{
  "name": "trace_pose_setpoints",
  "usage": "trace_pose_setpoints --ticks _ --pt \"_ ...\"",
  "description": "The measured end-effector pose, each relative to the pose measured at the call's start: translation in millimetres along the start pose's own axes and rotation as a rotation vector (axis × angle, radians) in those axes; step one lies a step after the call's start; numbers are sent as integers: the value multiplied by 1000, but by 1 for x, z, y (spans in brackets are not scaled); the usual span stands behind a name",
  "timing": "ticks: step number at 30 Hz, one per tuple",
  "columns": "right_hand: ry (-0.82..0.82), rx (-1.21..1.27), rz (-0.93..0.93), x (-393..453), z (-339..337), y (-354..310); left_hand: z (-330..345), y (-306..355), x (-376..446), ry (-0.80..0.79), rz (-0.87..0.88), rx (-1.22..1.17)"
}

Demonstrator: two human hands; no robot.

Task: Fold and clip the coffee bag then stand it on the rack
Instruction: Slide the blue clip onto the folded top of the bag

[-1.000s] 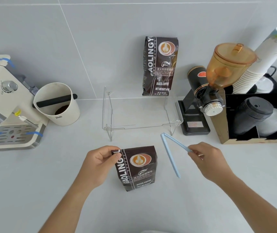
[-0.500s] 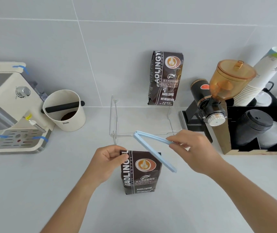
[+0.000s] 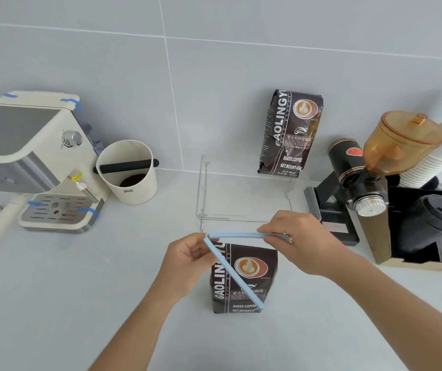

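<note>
Right now coffee bag [image 3: 244, 278] stands upright on the counter [image 3: 53, 303], top folded down, just in front of clear rack [image 3: 203, 188]. Left hand [image 3: 187, 263] pinches the bag's top left corner beside the hinge end of the blue clip [image 3: 234, 271]. Right hand [image 3: 300, 239] pinches the clip's upper arm, held along the bag's top edge; clip is spread open, lower arm slanting down across the bag front. Second bag [image 3: 290, 133] stands on the rack's back right against the wall
</note>
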State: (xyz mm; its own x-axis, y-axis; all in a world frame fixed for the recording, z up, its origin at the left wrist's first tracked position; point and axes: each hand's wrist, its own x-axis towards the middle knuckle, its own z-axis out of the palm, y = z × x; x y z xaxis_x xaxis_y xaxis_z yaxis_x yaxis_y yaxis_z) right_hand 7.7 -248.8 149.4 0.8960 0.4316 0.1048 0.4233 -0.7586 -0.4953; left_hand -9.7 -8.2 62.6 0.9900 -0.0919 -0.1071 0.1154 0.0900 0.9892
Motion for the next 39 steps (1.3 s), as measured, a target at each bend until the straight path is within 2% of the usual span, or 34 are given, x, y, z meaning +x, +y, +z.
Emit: trace_pose_setpoints --ticks 7,14,20,24,29,35,39 --pt "-94 -21 15 7 3 1 -4 -1 0 11 81 90" --pt "-189 -14 110 4 1 3 -3 0 -1 38 113 195" --pt "-156 193 295 -11 -4 2 -1 0 -2 78 146 271" --pt "-318 153 307 -25 -4 -1 2 0 -6 103 149 264" --pt "-391 114 272 -35 2 -3 4 0 -10 128 155 269" --pt "-350 75 242 -37 5 -2 4 1 -11 136 162 297" --pt "-240 118 253 -38 3 0 -1 4 -12 105 185 334"
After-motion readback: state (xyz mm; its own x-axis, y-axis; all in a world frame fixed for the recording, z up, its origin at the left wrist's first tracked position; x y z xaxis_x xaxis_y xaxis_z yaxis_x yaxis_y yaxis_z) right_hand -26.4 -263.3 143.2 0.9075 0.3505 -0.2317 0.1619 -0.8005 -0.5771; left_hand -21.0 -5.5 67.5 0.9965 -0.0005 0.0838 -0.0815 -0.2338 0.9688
